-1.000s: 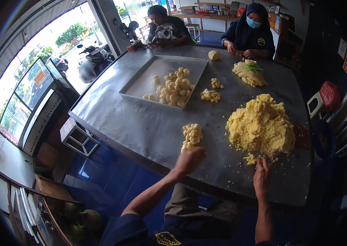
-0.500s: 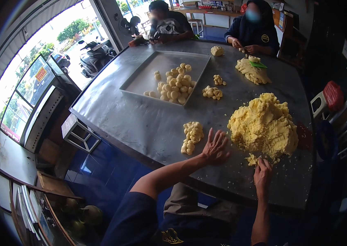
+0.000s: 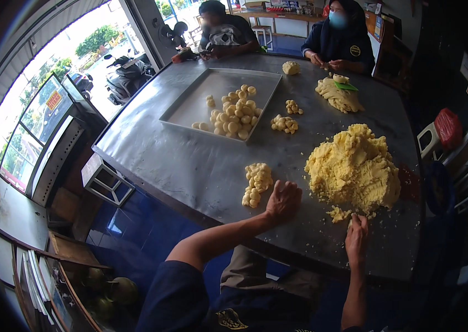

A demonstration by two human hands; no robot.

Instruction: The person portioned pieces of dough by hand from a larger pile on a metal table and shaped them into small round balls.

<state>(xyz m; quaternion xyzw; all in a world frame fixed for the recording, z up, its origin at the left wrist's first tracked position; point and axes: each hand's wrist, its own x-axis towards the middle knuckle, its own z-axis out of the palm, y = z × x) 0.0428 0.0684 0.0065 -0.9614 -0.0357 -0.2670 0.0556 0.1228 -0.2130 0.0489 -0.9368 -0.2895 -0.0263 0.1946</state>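
Note:
My left hand lies palm down on the steel table, fingers curled, right beside a small heap of pale yellow dough balls. Whatever is under the palm is hidden. My right hand rests near the table's front edge, its bunched fingertips touching the surface next to loose dough crumbs. Just beyond them stands a big mound of yellow dough. I cannot see if either hand holds a piece.
A metal tray with several dough balls sits mid-table, with two small ball piles beside it. Two other people sit at the far side by a smaller dough mound. A glass display case stands to the left.
My left hand slid right from the small heap toward the big mound, and its spread fingers have drawn together. My right hand has stayed by the crumbs.

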